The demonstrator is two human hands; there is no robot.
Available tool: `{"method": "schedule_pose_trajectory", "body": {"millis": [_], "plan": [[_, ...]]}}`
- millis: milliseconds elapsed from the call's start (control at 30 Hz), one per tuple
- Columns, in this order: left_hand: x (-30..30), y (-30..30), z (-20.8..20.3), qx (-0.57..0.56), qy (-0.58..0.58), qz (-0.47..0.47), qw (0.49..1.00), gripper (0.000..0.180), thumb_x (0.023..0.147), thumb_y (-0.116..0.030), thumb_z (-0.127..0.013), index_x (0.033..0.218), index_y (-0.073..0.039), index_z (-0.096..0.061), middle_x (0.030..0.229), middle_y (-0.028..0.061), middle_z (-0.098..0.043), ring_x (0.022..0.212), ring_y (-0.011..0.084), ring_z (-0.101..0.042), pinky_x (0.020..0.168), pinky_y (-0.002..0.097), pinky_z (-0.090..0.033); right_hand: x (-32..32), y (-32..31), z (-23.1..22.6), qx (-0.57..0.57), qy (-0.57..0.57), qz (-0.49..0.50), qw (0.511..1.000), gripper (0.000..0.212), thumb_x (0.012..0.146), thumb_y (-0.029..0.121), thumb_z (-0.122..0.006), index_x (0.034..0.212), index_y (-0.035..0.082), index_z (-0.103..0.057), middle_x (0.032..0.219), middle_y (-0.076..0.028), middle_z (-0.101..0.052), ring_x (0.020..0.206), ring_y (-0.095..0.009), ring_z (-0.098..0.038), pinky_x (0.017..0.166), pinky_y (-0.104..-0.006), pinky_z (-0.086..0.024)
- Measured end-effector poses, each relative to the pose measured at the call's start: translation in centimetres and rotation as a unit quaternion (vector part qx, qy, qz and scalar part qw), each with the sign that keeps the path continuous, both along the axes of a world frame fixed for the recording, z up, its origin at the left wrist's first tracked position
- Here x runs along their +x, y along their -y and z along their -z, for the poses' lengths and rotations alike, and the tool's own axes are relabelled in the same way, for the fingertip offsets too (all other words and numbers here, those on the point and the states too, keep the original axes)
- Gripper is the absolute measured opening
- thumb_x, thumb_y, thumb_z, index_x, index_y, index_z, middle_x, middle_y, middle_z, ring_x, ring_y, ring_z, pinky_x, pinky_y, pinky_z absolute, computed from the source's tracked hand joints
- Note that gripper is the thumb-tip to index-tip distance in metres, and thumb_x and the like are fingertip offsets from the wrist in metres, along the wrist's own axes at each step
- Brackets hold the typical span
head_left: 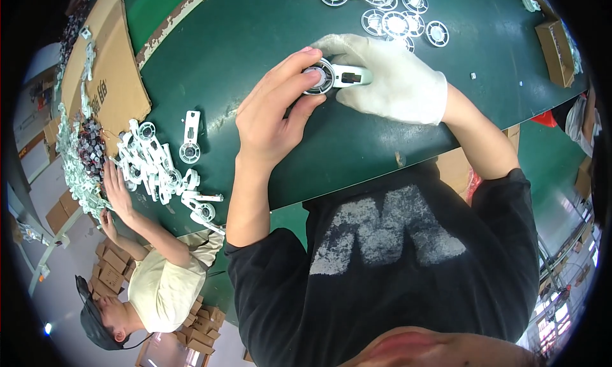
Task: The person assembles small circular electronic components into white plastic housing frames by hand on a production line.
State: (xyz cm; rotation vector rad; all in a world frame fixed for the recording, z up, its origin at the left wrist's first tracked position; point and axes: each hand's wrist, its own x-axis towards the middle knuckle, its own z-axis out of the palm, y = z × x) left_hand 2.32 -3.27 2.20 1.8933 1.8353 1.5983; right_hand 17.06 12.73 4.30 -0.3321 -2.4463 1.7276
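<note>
My bare left hand (271, 115) has its fingers and thumb closed round the edge of a round spoked ring (326, 72) with a grey disc in its middle. This ring sits at the end of a white plastic housing (354, 68) with a dark slot along it. My right hand (401, 80), in a white glove, grips the other end of the housing. Both hands are together above the green table (255, 55). Whether the ring is fixed to the housing cannot be made out.
Several spoked rings (396, 24) lie at the far side. At the left are a pile of white housings (153, 166), a single housing (190, 136), dark small parts (91, 147) and a cardboard sheet (118, 67). A co-worker's hand (116, 190) reaches there. A cardboard box (554, 53) stands far right.
</note>
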Motion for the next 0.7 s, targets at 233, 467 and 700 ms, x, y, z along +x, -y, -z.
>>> {"method": "schedule_pose_trajectory", "body": {"millis": [233,467,700], "plan": [[0.8,0.3,-0.1,-0.001,0.006,0.02,1.0,0.036,0.077,-0.002,-0.082,0.109,-0.001,-0.067,0.116,0.0166,-0.073,0.106,0.0338,-0.073,0.084,0.0358,-0.061,-0.1,-1.9,-2.6,-0.155,0.198,-0.098,0.963,0.044,0.091,0.036,-0.064,0.112,-0.003,-0.066,0.089,-0.011,-0.07,0.073,-0.018,-0.066,0.068,-0.0321,-0.054],[0.5,0.0,0.9,0.062,-0.032,0.078,0.995,0.052,0.074,0.006,-0.081,0.122,-0.002,-0.062,0.122,0.02,-0.071,0.109,0.0388,-0.071,0.086,0.0391,-0.06,-0.3,0.0,-0.9,-0.066,0.065,-0.081,0.992,0.048,0.096,0.047,-0.063,0.108,0.001,-0.069,0.084,-0.014,-0.07,0.079,-0.024,-0.068,0.075,-0.0368,-0.054],[2.1,0.5,-0.5,-0.02,0.327,0.101,0.939,0.065,0.081,0.003,-0.077,0.14,0.003,-0.05,0.132,0.0236,-0.064,0.119,0.0307,-0.065,0.099,0.0374,-0.053,-0.3,0.6,-0.8,-0.004,0.054,-0.056,0.997,0.039,0.095,0.048,-0.064,0.113,0.015,-0.071,0.091,-0.014,-0.073,0.087,-0.034,-0.071,0.079,-0.0426,-0.054]]}}
